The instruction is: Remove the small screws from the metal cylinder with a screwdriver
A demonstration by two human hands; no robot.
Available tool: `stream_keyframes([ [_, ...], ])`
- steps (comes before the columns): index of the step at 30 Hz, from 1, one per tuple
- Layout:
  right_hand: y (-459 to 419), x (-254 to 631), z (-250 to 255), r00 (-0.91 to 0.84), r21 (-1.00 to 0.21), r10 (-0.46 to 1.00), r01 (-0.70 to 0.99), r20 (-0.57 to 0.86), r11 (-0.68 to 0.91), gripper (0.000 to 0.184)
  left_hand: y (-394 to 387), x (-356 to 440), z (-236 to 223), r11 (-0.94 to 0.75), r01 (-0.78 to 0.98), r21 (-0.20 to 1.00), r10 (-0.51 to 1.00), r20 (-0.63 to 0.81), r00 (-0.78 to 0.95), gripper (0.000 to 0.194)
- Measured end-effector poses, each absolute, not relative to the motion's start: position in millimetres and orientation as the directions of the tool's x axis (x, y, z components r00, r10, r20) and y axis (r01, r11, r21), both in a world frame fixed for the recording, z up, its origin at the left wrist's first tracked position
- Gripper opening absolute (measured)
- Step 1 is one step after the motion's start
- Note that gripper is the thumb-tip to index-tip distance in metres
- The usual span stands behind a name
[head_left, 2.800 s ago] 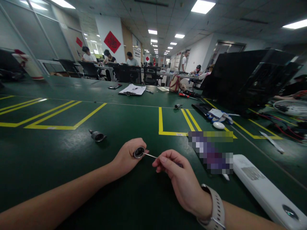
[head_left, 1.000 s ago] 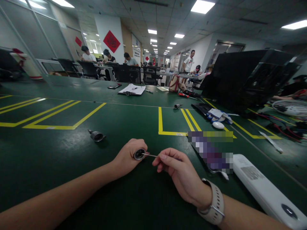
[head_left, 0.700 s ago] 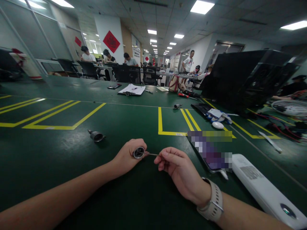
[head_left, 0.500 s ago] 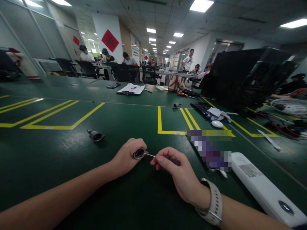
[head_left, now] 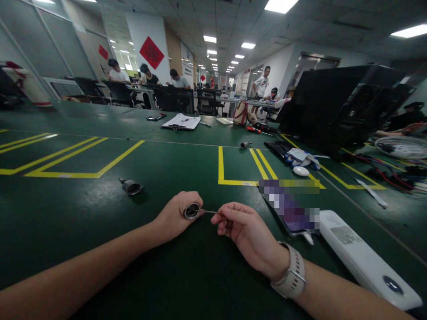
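Note:
My left hand (head_left: 180, 213) is wrapped around a round metal connector (head_left: 192, 211), its open end turned toward me and to the right. In my right hand (head_left: 242, 229) is a small screwdriver, its thin shaft (head_left: 210, 212) pointing left with the tip at the connector's mouth. My fingers cover its handle now. Whether the tip touches anything inside cannot be made out. Left of my left hand, a similar metal connector (head_left: 131, 186) lies on its side on the green table (head_left: 160, 275). Another small metal connector (head_left: 245, 145) lies farther back.
To the right are a phone-like device (head_left: 290, 213) with a blurred screen, a long white device (head_left: 363, 253), a white mouse (head_left: 300, 171) and gloves (head_left: 300, 156). A big black case (head_left: 336, 106) stands behind them. A clipboard (head_left: 181, 121) and red screwdriver (head_left: 253, 129) lie farther back.
My right hand has rolled and its fingers have shifted on the screwdriver, hiding the handle that showed before. The shaft lies more level. My left hand keeps its hold on the connector.

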State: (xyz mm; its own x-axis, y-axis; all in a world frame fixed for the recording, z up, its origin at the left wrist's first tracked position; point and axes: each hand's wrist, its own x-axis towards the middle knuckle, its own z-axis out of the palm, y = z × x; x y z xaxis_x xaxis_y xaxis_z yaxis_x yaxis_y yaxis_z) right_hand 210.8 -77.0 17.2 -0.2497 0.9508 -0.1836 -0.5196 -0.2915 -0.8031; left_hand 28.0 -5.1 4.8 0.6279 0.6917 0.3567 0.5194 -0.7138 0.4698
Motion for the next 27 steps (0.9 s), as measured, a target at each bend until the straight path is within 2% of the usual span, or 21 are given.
stream_keyframes([
  [3, -81, 209, 20, -0.156, -0.906, 0.984, -0.399, -0.087, -0.143, 0.009, -6, 28, 5, -0.709, 0.538, 0.456, 0.7, 0.368, 0.611, 0.015],
  [6, -86, 208, 23, -0.114, -0.986, 0.993, -0.168, 0.011, -0.009, 0.011, -8, 28, 6, -0.727, 0.551, 0.409, 0.685, 0.377, 0.624, 0.016],
  [8, -89, 207, 24, -0.114, -0.998, 0.993, -0.051, 0.027, 0.021, 0.013, -9, 28, 7, -0.741, 0.56, 0.372, 0.672, 0.387, 0.632, 0.016],
  [10, -91, 207, 23, -0.125, -0.999, 0.992, -0.026, 0.029, 0.026, 0.013, -10, 28, 7, -0.749, 0.563, 0.349, 0.663, 0.406, 0.629, 0.016],
  [14, -90, 203, 20, -0.156, -0.972, 0.987, -0.228, -0.021, -0.056, 0.011, -9, 28, 6, -0.739, 0.557, 0.379, 0.673, 0.418, 0.61, 0.018],
  [19, -86, 200, 19, -0.174, -0.846, 0.976, -0.493, -0.132, -0.202, 0.011, -6, 27, 3, -0.686, 0.559, 0.466, 0.727, 0.415, 0.547, 0.02],
  [23, -84, 202, 18, -0.241, -0.744, 0.951, -0.596, -0.194, -0.303, 0.01, -5, 27, 2, -0.643, 0.531, 0.552, 0.763, 0.401, 0.507, 0.02],
  [27, -82, 204, 16, -0.261, -0.69, 0.943, -0.644, -0.207, -0.33, 0.007, -6, 27, 2, -0.637, 0.502, 0.585, 0.765, 0.4, 0.505, 0.019],
])
